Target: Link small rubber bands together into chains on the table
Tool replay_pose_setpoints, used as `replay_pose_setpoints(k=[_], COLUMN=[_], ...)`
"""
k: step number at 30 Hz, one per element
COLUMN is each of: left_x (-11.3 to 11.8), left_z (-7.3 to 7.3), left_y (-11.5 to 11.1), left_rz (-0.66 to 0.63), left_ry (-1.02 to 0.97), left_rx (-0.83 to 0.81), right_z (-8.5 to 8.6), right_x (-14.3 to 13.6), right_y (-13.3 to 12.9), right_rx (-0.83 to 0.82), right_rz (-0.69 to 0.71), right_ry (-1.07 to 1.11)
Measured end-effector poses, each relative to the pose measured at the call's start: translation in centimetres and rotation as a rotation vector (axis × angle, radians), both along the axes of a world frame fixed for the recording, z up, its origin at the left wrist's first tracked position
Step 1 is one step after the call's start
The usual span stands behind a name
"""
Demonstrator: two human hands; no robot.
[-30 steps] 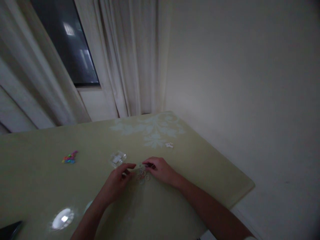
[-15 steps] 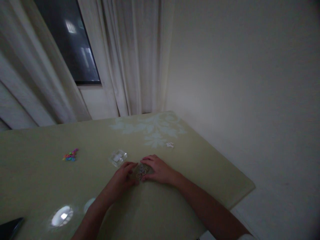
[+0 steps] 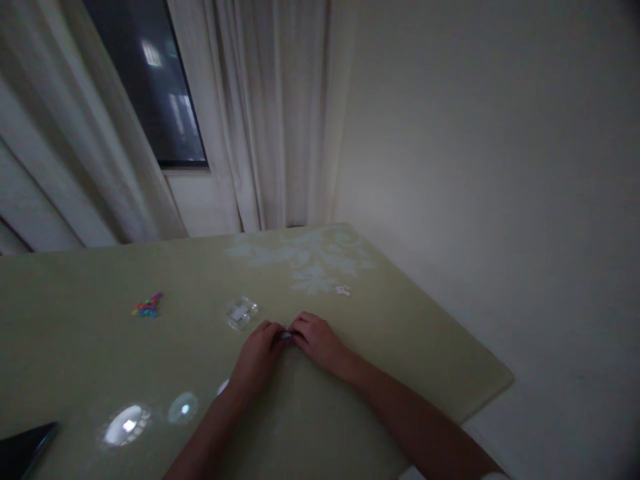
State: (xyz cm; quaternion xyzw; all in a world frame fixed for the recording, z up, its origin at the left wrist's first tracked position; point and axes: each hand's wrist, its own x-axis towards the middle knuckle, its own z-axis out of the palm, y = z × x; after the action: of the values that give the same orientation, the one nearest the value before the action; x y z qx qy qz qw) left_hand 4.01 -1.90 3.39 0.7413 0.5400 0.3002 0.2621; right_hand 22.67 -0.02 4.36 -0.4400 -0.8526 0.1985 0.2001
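Note:
My left hand [image 3: 265,337] and my right hand [image 3: 311,335] meet close above the table. Their fingertips close from both sides on a small bunch of silvery ring-like pieces [image 3: 285,336]. Only a thin shiny strip of the bunch shows between the fingers; its exact kind is too small and dark to tell. Just beyond my left hand lies a clear plastic box [image 3: 241,313] with a pale patch inside.
A small heap of colourful pieces [image 3: 147,306] lies to the left on the table [image 3: 200,280]. Several small white pieces [image 3: 343,291] sit beyond my right hand. A dark flat object [image 3: 27,447] is at the lower left. A wall [image 3: 475,167] borders the right side.
Both hands have drawn closer together, and their fingers have closed in. The silvery pieces, spread out and visible between the hands before, are now mostly covered. The view has shifted slightly.

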Motion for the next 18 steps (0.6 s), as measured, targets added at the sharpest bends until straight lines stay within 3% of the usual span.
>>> replay_pose_setpoints(k=[6,11,18], left_x=[-0.1,-1.5,-3.7], left_z=[1.1,0.7,0.9], left_y=[-0.2,0.2,0.2], left_rz=[0.019,0.019,-0.075], left_ry=[-0.011,-0.100,-0.181], left_rx=[0.015,-0.051,-0.142], right_z=[0.0,0.3,0.6], right_x=[0.6,1.7,2.5], right_y=[0.4,0.6,0.6], right_rx=[-0.025,-0.048,-0.105], right_rz=[-0.031,-0.042,0.028], right_ry=[0.193,0.356,0.405])
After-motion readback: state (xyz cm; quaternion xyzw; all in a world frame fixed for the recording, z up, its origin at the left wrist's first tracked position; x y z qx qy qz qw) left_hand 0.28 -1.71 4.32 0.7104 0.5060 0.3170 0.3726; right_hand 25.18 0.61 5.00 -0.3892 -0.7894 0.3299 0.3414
